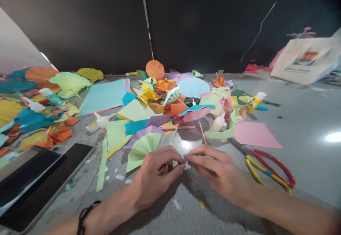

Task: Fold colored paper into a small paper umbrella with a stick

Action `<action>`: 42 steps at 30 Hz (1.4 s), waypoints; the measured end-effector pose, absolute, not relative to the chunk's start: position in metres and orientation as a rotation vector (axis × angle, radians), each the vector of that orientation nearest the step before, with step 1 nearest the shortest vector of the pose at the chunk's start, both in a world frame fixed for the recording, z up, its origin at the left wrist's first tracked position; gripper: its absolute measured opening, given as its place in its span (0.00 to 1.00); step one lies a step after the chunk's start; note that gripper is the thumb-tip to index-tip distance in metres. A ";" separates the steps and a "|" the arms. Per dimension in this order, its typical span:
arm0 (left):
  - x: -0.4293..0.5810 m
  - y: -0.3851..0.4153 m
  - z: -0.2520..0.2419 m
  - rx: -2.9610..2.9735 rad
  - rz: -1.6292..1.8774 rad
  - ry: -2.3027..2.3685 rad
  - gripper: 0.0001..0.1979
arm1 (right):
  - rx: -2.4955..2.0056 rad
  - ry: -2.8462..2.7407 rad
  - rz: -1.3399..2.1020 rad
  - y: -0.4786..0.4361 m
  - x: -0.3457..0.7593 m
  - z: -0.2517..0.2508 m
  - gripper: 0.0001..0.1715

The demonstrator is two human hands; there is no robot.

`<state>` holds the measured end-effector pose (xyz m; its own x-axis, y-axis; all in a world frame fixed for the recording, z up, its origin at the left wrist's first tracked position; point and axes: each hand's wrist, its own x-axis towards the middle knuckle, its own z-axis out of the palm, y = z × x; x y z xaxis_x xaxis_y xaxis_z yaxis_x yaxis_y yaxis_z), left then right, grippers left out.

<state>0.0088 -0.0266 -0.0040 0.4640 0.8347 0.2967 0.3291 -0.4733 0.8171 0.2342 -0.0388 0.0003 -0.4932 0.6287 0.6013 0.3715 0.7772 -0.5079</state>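
Fingertips of my left hand (160, 165) and my right hand (215, 165) meet low over the grey table. Both are closed in a pinch on a tiny piece of pale green paper (185, 161), mostly hidden by the fingers. Just beyond my left hand lies a pleated light green paper fan (144, 147), with a purple folded paper (142, 135) behind it. Scissors (269, 171) with red and yellow handles rest to the right of my right hand. A pink paper sheet (257, 134) lies past them.
Coloured paper scraps cover the table's middle and left. Two dark phone-like devices (50, 185) lie at left. A glue stick (256, 102) and white glue bottles (218, 123) stand or lie among the paper. A white bag (306, 60) sits back right, before a dark wall.
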 end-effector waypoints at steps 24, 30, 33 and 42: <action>0.009 -0.032 -0.004 1.933 0.896 0.872 0.10 | -0.782 -2.103 0.408 -0.040 0.231 0.000 0.07; 0.008 -0.031 -0.005 1.811 0.808 0.946 0.12 | -0.808 -2.100 0.432 -0.041 0.232 0.000 0.07; 0.007 -0.030 -0.007 1.729 0.748 1.006 0.13 | -0.812 -2.105 0.432 -0.042 0.232 0.001 0.08; 0.007 -0.029 -0.004 1.726 0.772 1.031 0.14 | -0.795 -2.102 0.384 -0.043 0.231 0.004 0.10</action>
<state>0.0066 -0.0287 -0.0044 0.4457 0.8940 0.0457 0.2953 -0.1950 0.9353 0.2305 -0.0432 0.0042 -0.4503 0.6585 0.6030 0.4026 0.7525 -0.5211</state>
